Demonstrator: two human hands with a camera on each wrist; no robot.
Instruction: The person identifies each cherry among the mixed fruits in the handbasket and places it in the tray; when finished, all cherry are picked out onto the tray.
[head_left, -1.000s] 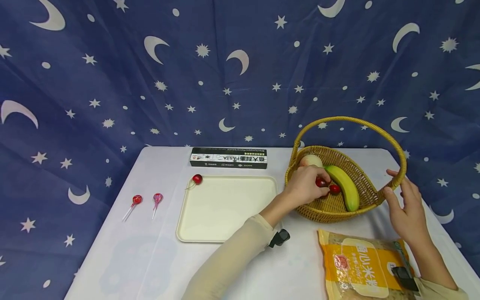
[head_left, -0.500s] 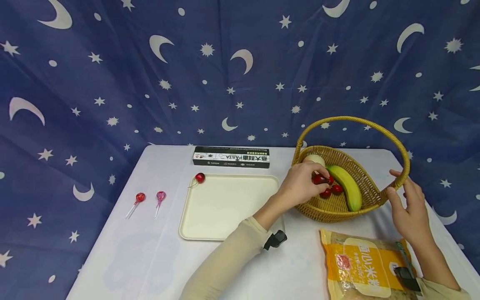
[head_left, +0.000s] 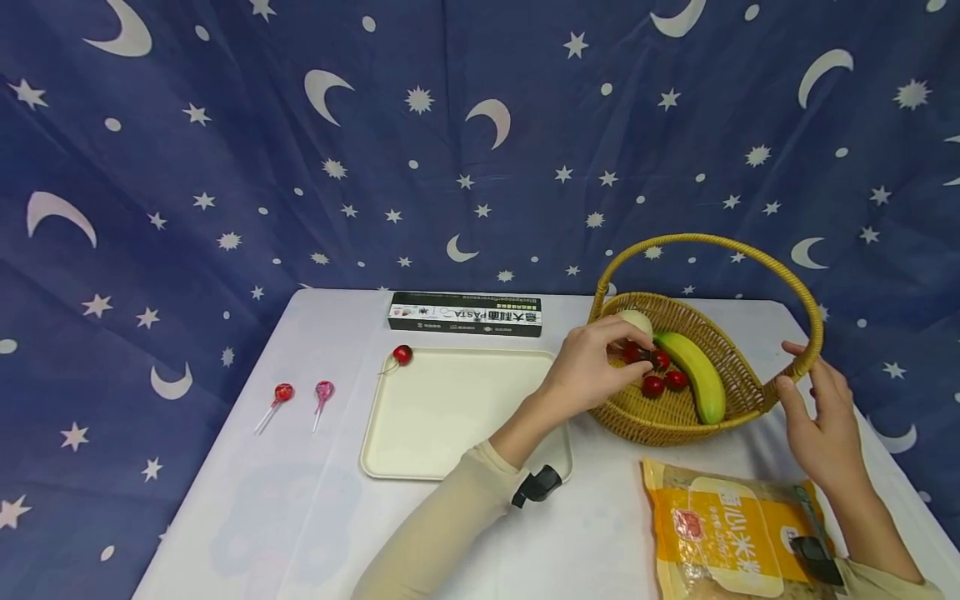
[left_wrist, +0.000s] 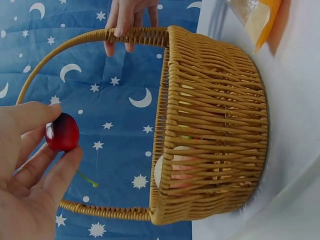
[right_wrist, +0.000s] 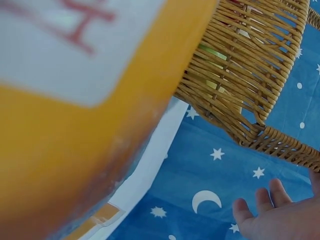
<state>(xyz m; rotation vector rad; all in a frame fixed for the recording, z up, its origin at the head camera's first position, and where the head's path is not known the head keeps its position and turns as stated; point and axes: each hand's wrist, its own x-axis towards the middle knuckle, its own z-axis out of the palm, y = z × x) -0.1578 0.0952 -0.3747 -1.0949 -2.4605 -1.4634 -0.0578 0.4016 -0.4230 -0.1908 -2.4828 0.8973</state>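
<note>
Left hand (head_left: 588, 371) pinching a cherry (left_wrist: 62, 132) btwn thumb and fingertips, just above the wicker basket (head_left: 723, 407), stem dangling free underneath. Pretty light pinch, only the tips on it. Right hand (head_left: 821, 417) touching the basket's handle (head_left: 806, 360) at the right end, fingers straight-ish, not really wrapped round it afaict.

Stuff that could go wrong imo: smooth round fruit + tip-only hold = easy to squirt out and roll off across the table (head_left: 315, 500). Could also snag the stem or knock the other cherries (head_left: 663, 382) next to the banana (head_left: 697, 375). Loose steadying touch means basket could tip or slide if bumped. Cream tray (head_left: 450, 417) near, so short carry at least.
</note>
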